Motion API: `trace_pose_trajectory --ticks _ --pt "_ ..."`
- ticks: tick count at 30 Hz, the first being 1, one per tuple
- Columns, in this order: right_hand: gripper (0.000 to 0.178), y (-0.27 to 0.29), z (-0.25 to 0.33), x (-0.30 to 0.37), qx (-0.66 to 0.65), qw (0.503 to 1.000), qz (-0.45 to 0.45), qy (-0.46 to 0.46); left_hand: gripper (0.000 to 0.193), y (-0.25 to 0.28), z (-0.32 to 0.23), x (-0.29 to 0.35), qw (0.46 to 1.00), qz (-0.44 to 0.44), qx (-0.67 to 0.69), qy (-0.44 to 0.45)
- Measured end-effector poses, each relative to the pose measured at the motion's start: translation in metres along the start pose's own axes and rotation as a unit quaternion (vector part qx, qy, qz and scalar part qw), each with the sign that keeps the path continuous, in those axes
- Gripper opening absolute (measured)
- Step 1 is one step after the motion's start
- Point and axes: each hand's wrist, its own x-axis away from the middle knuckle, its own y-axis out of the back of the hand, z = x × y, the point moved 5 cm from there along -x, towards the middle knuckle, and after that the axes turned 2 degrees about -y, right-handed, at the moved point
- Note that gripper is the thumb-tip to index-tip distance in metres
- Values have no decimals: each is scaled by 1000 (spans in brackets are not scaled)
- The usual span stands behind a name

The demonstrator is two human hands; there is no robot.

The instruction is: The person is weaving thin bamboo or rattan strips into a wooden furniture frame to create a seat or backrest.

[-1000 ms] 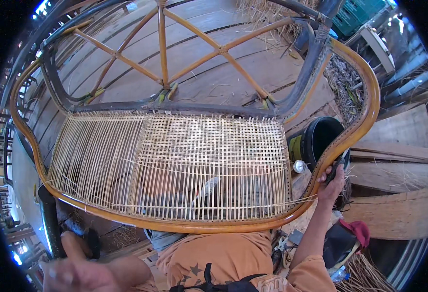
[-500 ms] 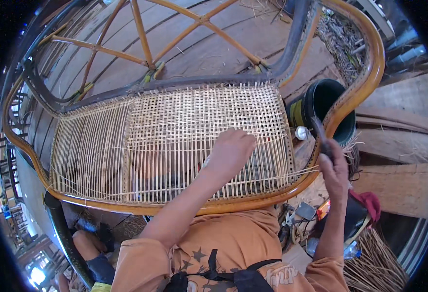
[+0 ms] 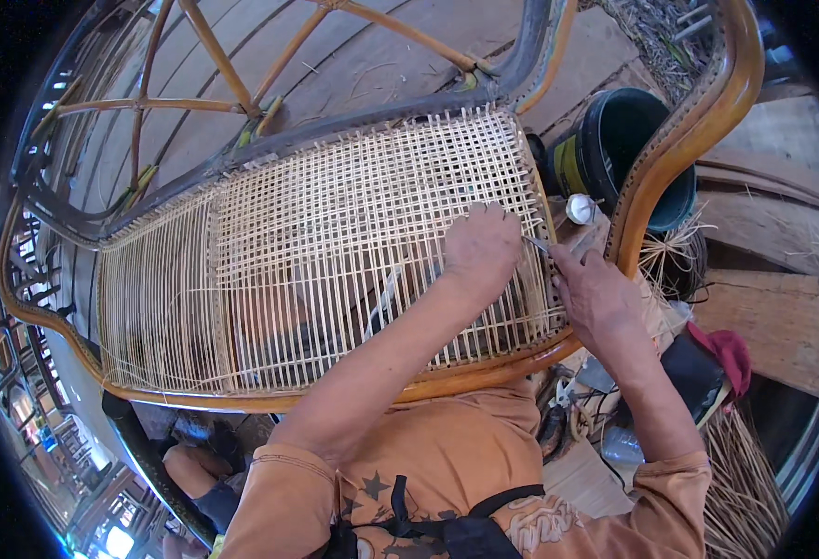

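Note:
A rattan chair frame (image 3: 679,140) lies in front of me, its seat a half-woven cane mesh (image 3: 335,242). My left hand (image 3: 481,247) rests knuckles-up on the right part of the mesh, fingers curled onto the cane strands. My right hand (image 3: 595,293) sits just to its right, by the seat's right rim, and pinches a thin metal tool (image 3: 537,244) whose tip points at the left hand's fingers. Both forearms come up from my orange shirt below.
A black bucket (image 3: 633,140) stands beyond the chair's right arm, with a small white round thing (image 3: 579,208) next to it. Loose cane strips (image 3: 744,484), a red cloth (image 3: 726,349) and small tools (image 3: 568,410) lie at lower right. Wooden floorboards run under everything.
My left arm came up from the lower left onto the mesh and slid right. My right hand moved from the chair's right arm inward to the mesh edge, beside the left hand.

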Motion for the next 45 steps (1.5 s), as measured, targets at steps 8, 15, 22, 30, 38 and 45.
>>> trace_pose_trajectory --ticks 8,15,22,30,38,45 --pt "28 -1 6 -10 67 996 -36 52 14 0 -4 -3 999 38 -15 -7" --pt "28 -7 5 -20 6 1000 -11 22 14 -14 6 -1 998 -31 51 20" --pt "32 8 -5 -2 -31 999 -21 -24 10 -5 6 2 991 -101 87 1" --pt "21 8 7 -13 33 999 -16 17 10 -9 -2 -13 999 -30 11 -26" --pt "26 5 4 -21 25 999 -17 21 9 -16 1 -11 997 -69 30 -30" --pt "32 13 -19 -6 -16 998 -23 -62 21 3 -6 17 980 -169 100 -15"
